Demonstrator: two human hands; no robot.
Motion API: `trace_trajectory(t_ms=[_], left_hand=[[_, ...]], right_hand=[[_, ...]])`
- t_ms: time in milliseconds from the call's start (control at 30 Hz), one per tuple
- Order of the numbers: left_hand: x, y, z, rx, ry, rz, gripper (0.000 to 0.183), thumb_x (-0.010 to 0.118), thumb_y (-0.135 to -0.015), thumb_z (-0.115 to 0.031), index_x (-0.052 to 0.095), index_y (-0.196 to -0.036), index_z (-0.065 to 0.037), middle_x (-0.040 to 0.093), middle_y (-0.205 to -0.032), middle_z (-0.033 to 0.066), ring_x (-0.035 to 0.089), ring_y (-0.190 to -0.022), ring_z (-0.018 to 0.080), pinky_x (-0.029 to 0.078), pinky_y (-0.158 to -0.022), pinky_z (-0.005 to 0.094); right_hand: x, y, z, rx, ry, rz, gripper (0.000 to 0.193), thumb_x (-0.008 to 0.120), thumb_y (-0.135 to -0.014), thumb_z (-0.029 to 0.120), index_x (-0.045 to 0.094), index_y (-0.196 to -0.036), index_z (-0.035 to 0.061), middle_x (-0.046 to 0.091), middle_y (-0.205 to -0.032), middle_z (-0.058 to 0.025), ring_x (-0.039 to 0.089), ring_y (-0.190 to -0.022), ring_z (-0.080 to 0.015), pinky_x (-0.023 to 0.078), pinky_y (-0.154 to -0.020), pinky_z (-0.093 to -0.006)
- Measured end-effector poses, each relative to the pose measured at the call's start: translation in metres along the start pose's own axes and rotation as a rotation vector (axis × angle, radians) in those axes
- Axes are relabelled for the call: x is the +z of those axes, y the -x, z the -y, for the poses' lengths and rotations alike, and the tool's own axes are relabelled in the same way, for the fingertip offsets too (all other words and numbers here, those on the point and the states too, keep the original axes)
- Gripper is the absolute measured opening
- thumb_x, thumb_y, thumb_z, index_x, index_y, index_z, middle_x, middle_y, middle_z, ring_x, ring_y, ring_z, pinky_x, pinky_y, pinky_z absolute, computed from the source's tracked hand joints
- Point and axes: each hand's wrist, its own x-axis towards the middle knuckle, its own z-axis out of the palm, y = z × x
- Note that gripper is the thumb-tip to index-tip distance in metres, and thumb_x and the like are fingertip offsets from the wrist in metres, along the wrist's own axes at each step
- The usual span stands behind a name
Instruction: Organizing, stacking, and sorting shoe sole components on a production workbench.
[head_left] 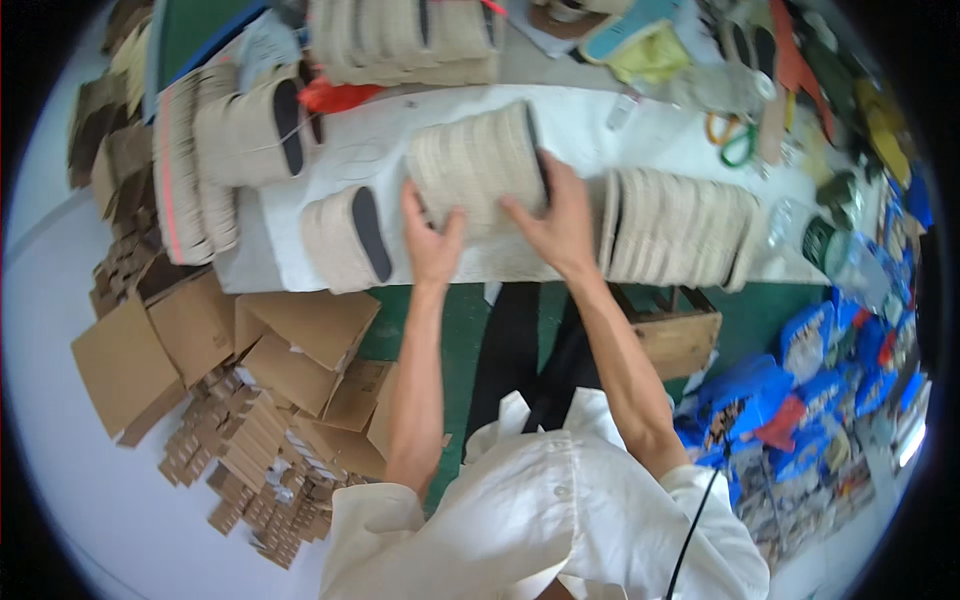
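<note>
Between my two hands is a stack of beige woven shoe soles, dark-faced at its right end, tilted above the white-covered table. My left hand grips its left end, thumb along the near side. My right hand presses against the dark right end, with its thumb on the near side too. Left of my hands lies a shorter stack of soles with a dark sole facing right. To their right, a longer row of beige soles stands along the table's front edge.
More sole stacks sit at the left and a bundled pile at the back. Green-handled scissors and a clear plastic bottle lie at the right. Cardboard boxes crowd the floor left; blue bags lie right.
</note>
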Motion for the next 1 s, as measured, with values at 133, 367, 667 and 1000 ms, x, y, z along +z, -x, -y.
trace_trajectory(t_ms=[133, 367, 667, 1000], left_hand=[[-0.016, -0.005, 0.031, 0.015, 0.021, 0.091, 0.072, 0.072, -0.095, -0.01, 0.032, -0.154, 0.002, 0.055, -0.143, 0.0184, 0.054, -0.132, 0.0251, 0.044, -0.109, 0.0371], [-0.019, -0.011, 0.026, -0.147, 0.077, 0.016, 0.073, 0.067, -0.102, -0.026, 0.028, -0.158, 0.0, 0.04, -0.156, 0.0183, 0.044, -0.14, 0.0265, 0.038, -0.114, 0.0385], [0.074, 0.093, -0.047, 0.132, -0.314, 0.308, 0.062, 0.072, -0.094, -0.019, 0.046, -0.147, 0.002, 0.05, -0.143, 0.0225, 0.055, -0.121, 0.0336, 0.047, -0.102, 0.0424], [0.139, 0.015, -0.079, 0.505, -0.732, 0.212, 0.049, 0.067, -0.093, -0.018, 0.058, -0.139, -0.004, 0.052, -0.14, 0.0193, 0.049, -0.131, 0.0392, 0.036, -0.113, 0.0522]], right_hand=[[-0.001, 0.012, 0.004, 0.001, 0.062, 0.028, 0.081, 0.082, -0.082, 0.027, 0.045, -0.147, -0.0042, 0.049, -0.148, -0.0267, 0.046, -0.135, -0.0444, 0.038, -0.114, -0.0466], [-0.119, 0.046, 0.019, -0.142, 0.106, -0.221, 0.061, 0.079, -0.086, 0.013, 0.056, -0.141, 0.0025, 0.058, -0.143, -0.0204, 0.055, -0.132, -0.037, 0.042, -0.113, -0.0439], [-0.262, 0.067, -0.134, 0.337, 0.176, -0.551, 0.045, 0.07, -0.098, 0.024, 0.06, -0.134, 0.0004, 0.066, -0.123, -0.0189, 0.064, -0.107, -0.0293, 0.05, -0.094, -0.0387], [-0.253, 0.076, -0.181, 0.305, 0.226, -0.366, 0.029, 0.057, -0.105, 0.024, 0.063, -0.113, -0.0033, 0.065, -0.098, -0.0223, 0.061, -0.09, -0.0376, 0.048, -0.085, -0.0429]])
